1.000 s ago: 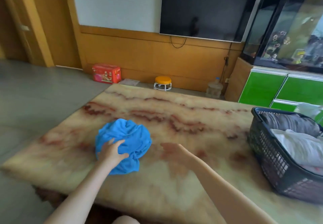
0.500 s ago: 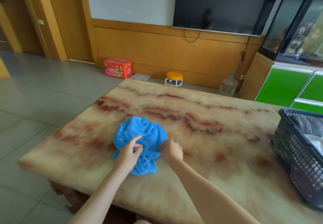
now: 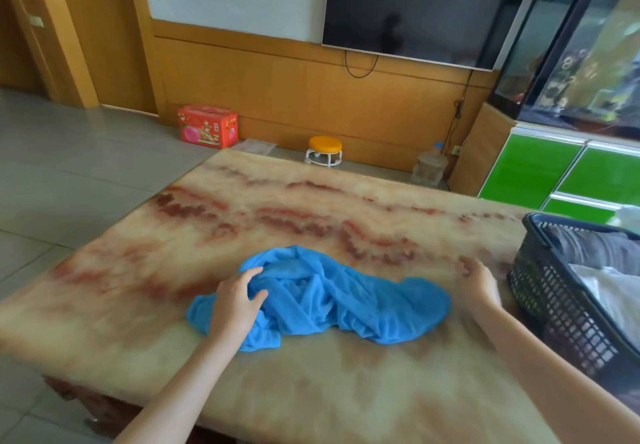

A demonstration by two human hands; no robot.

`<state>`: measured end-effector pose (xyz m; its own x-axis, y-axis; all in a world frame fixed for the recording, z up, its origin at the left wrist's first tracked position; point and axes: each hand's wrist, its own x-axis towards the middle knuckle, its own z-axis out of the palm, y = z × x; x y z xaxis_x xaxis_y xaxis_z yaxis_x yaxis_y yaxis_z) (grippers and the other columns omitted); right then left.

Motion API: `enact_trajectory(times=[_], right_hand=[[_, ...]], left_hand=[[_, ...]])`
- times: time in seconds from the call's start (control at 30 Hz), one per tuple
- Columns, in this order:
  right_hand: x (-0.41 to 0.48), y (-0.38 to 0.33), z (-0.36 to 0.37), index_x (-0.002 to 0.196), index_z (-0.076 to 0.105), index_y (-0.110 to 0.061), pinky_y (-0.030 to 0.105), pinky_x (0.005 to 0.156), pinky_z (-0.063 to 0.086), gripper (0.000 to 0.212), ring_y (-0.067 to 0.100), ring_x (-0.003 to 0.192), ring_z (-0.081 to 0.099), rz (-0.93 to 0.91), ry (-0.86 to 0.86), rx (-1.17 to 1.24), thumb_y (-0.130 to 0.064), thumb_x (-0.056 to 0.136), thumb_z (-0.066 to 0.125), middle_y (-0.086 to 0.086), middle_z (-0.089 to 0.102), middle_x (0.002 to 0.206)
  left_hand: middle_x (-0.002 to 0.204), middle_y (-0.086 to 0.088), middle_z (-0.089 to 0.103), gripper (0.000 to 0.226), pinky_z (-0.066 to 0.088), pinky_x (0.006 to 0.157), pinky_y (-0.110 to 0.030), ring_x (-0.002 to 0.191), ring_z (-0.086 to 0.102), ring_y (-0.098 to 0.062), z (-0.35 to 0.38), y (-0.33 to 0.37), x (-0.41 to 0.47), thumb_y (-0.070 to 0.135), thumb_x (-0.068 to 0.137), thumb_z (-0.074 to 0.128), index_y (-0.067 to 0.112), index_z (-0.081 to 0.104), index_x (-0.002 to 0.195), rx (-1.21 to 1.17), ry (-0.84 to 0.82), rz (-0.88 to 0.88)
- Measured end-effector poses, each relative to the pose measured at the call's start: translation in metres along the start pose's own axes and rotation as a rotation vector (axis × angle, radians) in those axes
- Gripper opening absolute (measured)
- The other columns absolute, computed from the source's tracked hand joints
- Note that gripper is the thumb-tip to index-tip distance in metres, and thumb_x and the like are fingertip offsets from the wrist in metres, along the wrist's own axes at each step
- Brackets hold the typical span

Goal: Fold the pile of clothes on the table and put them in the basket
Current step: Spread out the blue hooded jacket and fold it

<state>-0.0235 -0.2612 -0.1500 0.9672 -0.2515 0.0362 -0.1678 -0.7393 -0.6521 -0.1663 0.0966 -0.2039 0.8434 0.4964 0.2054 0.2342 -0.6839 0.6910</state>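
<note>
On table [image 3: 311, 391], off edges: cloth [image 3: 349, 301] | left hand [image 3: 235, 301] grips | right hand [image 3: 479, 282] near basket [image 3: 554, 308]

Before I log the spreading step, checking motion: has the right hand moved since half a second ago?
Yes. The right hand went rightward from the blue cloth to beside the basket.
</note>
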Motion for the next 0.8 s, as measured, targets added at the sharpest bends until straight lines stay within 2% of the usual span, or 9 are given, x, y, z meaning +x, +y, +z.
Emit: enact_trajectory(times=[0.17,0.23,0.3,0.37,0.43,0.57,0.67,0.73,0.8], right_hand=[[-0.045,-0.017,0.039,0.131,0.053,-0.027,0.031,0.104,0.033,0.060,0.024,0.129,0.040,-0.328,-0.424,-0.271,-0.048,0.078,0.070,0.001,0.056,0.129],[-0.057,-0.018,0.051,0.128,0.055,-0.028,0.031,0.098,0.040,0.061,0.019,0.125,0.045,-0.395,-0.528,-0.446,-0.049,0.073,0.073,-0.004,0.056,0.124],[-0.052,-0.021,0.055,0.104,0.066,-0.024,0.030,0.076,0.044,0.034,0.019,0.103,0.059,-0.402,-0.469,-0.441,-0.040,0.075,0.073,-0.004,0.064,0.097],[-0.036,-0.030,0.051,0.077,0.066,-0.020,0.031,0.063,0.044,0.015,0.013,0.071,0.061,-0.349,-0.413,-0.283,-0.032,0.074,0.075,-0.008,0.060,0.067],[-0.012,-0.043,0.045,0.064,0.063,-0.019,0.027,0.048,0.043,0.018,0.004,0.046,0.052,-0.247,-0.374,0.000,-0.022,0.074,0.078,-0.010,0.056,0.052],[0.040,-0.082,0.035,0.082,0.065,-0.006,0.017,0.032,0.042,0.004,0.005,0.033,0.051,0.053,-0.165,0.545,-0.006,0.086,0.065,0.016,0.059,0.081],[0.073,-0.115,0.034,0.132,0.047,-0.004,0.023,0.066,0.057,0.038,0.015,0.072,0.064,0.178,-0.138,0.942,0.001,0.095,0.043,0.015,0.055,0.107],[0.084,-0.123,0.042,0.148,0.025,-0.017,0.030,0.093,0.045,0.055,0.023,0.107,0.055,0.096,-0.135,0.770,-0.006,0.097,0.039,0.010,0.045,0.131],[0.071,-0.118,0.056,0.148,0.027,-0.024,0.036,0.107,0.032,0.057,0.027,0.136,0.031,-0.108,-0.128,0.376,-0.014,0.096,0.048,0.004,0.025,0.154]], left_hand=[[0.120,0.006,0.059,0.041,0.011,0.112,-0.052,0.123,0.045,-0.016,0.012,0.025,-0.002,0.029,0.087,0.064,0.028,0.056,0.126,0.082,-0.061,0.039],[0.118,0.008,0.058,0.048,0.005,0.113,-0.051,0.123,0.045,-0.015,0.015,0.029,0.000,0.034,0.086,0.064,0.031,0.051,0.132,0.073,-0.097,0.044],[0.103,0.012,0.060,0.042,0.005,0.115,-0.048,0.113,0.052,-0.010,0.017,0.029,0.002,0.034,0.084,0.067,0.033,0.055,0.125,0.055,-0.107,0.054],[0.093,0.018,0.063,0.026,0.017,0.112,-0.040,0.104,0.057,-0.006,0.019,0.032,0.006,0.032,0.081,0.070,0.032,0.066,0.108,0.020,-0.122,0.098],[0.097,0.016,0.068,0.017,0.034,0.094,-0.021,0.100,0.059,-0.005,0.020,0.036,0.016,0.028,0.080,0.073,0.026,0.072,0.096,-0.097,-0.140,0.121],[0.092,0.007,0.069,0.009,0.035,0.072,-0.012,0.091,0.059,-0.008,0.023,0.058,0.049,0.016,0.079,0.073,0.017,0.071,0.088,-0.308,-0.044,0.067],[0.103,0.005,0.065,0.016,0.036,0.079,-0.015,0.099,0.056,-0.012,0.028,0.076,0.081,0.007,0.085,0.063,0.017,0.066,0.098,-0.454,0.095,-0.016],[0.117,0.000,0.061,0.027,0.037,0.092,-0.024,0.112,0.053,-0.016,0.032,0.082,0.099,0.006,0.088,0.057,0.015,0.061,0.113,-0.480,0.098,-0.074],[0.119,-0.006,0.062,0.029,0.037,0.093,-0.027,0.114,0.055,-0.021,0.042,0.081,0.106,0.013,0.092,0.055,0.012,0.059,0.121,-0.431,-0.035,-0.111]])
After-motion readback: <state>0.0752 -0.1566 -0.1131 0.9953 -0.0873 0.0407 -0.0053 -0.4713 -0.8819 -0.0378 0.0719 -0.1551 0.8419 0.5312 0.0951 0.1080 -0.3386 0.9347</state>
